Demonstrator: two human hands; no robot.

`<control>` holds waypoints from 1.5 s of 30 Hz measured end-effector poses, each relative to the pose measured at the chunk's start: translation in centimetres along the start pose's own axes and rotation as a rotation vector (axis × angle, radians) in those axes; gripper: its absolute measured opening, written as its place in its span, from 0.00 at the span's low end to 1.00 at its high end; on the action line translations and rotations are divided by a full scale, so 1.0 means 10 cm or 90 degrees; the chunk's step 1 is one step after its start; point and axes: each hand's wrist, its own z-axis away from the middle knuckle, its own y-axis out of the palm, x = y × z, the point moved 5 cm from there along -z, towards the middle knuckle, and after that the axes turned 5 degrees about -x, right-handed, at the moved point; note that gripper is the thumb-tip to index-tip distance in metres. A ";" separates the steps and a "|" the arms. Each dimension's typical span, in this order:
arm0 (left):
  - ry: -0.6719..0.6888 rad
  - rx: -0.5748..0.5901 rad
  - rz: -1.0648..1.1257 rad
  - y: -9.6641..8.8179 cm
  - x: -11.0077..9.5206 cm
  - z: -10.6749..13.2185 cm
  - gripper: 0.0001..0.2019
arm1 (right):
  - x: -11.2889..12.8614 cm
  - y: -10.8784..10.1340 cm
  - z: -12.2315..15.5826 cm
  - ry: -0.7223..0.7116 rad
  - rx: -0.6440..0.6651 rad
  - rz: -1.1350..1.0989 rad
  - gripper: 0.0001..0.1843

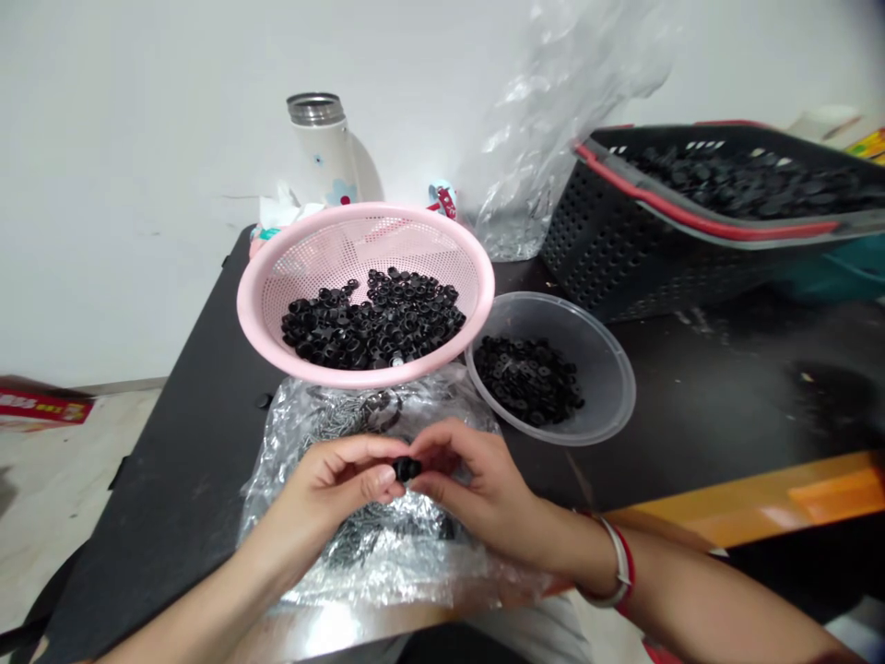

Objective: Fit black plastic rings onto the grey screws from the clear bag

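Between the fingertips of both hands is a small round black plastic part (407, 468). My left hand (349, 475) pinches it from the left, and my right hand (470, 470) pinches it from the right. Below them lies an open clear plastic bag (277, 461) with many metal screws (346, 544) in it. Just beyond the hands stands a pink colander (255, 323) holding a heap of black ring-like caps (373, 323). A clear plastic bowl (615, 397) to its right contains flat black washers (532, 378). Fingers hide part of the held piece.
At the back right is a black basket (587, 231) with red trim, full of black parts. An uncapped white bottle (322, 148), tissues (283, 205) and a crumpled clear plastic sheet (525, 157) are by the wall. One loose black piece (264, 400) lies on the dark table (180, 461).
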 end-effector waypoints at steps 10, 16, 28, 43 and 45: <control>0.134 0.008 -0.135 0.06 -0.13 0.02 0.11 | 0.04 -0.01 0.00 -0.087 -0.037 0.048 0.08; 0.149 0.000 -0.140 0.08 -0.13 0.06 0.10 | 0.10 -0.02 0.01 -0.161 -0.051 0.000 0.10; 0.194 0.005 -0.188 0.07 -0.09 0.03 0.12 | -0.07 0.02 -0.02 0.098 -0.025 -0.237 0.07; 0.448 -0.048 -0.413 0.18 -0.33 0.15 0.14 | -0.13 0.11 0.00 0.221 0.063 -0.426 0.13; 0.465 -0.048 -0.439 0.18 -0.32 0.16 0.14 | -0.14 0.12 0.00 0.242 0.065 -0.440 0.14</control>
